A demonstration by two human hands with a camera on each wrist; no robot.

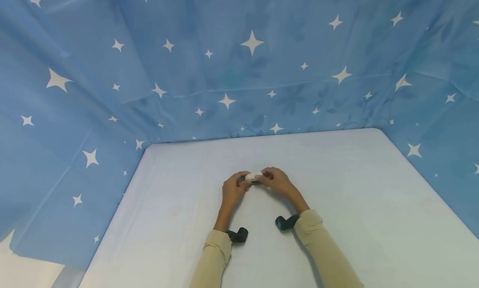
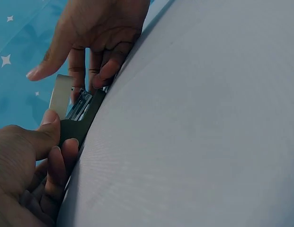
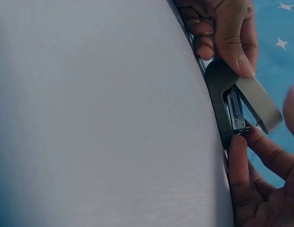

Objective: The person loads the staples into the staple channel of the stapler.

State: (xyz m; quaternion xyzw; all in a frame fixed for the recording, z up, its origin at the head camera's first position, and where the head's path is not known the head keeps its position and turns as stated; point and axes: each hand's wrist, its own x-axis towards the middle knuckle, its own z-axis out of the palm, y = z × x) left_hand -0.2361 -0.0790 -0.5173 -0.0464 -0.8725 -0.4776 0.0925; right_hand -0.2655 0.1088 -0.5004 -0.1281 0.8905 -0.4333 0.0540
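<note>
A small stapler (image 1: 253, 178) with a cream top cover (image 3: 260, 101) and a dark green base (image 3: 217, 92) sits low over the white table. Its cover is swung up from the base, and the metal staple magazine (image 3: 236, 109) shows between them. My left hand (image 1: 233, 191) pinches the hinge end, thumb at the cover and fingertips by the base. At the other end is my right hand (image 1: 278, 182), its fingertips (image 3: 238, 144) against the front of the base. In both wrist views the right thumb (image 2: 40, 71) stands off from the cover.
The white tabletop (image 1: 179, 188) spreads around both hands. A blue cloth with white stars (image 1: 232, 63) hangs behind it and along the sides. Black wrist cameras (image 1: 286, 222) stick out inward from the beige sleeves (image 1: 325, 246).
</note>
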